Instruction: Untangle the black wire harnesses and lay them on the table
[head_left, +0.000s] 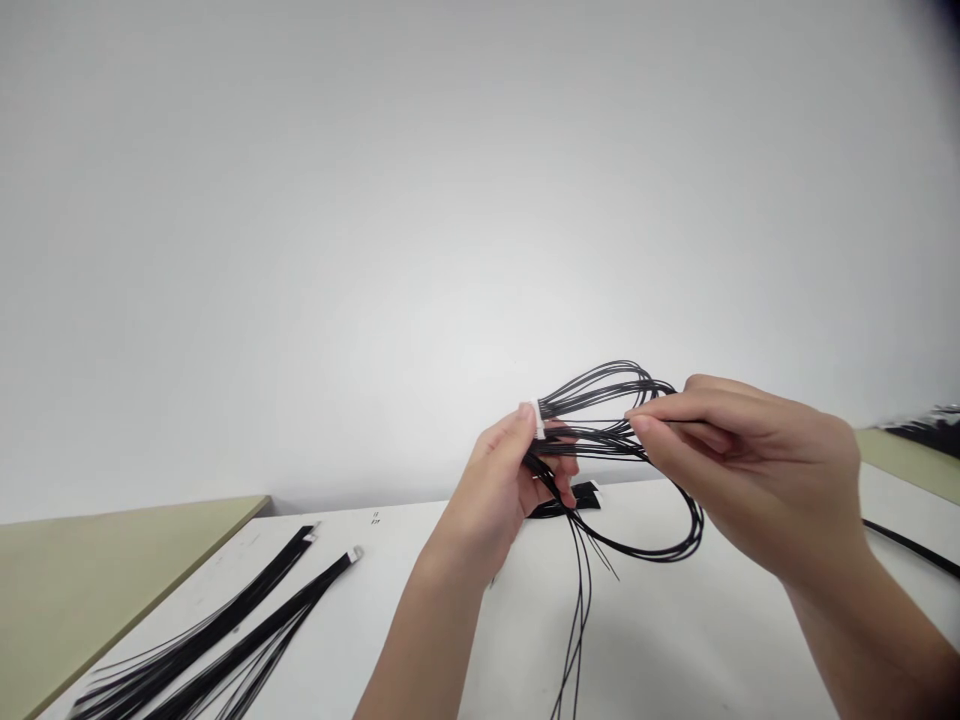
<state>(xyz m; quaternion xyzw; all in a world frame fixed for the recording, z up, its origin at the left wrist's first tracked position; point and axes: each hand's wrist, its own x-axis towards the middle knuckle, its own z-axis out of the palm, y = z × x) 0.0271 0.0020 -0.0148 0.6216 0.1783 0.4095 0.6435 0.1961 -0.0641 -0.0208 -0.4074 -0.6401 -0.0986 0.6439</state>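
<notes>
My left hand grips a white connector between thumb and fingers. Black wires run out of it to the right, curve round in a loop, and come back toward the left hand's fingers. Several loose wire ends hang below that hand. With thumb and forefinger pinched, my right hand holds a single black wire close to the connector's right side. Whether that wire's tip sits inside the connector cannot be made out.
Two bundles of black wires with white ends lie on the white table at left. Another black bundle is behind the hands. Greenish boards flank the table, and more black wires lie at far right. A pale wall rises behind.
</notes>
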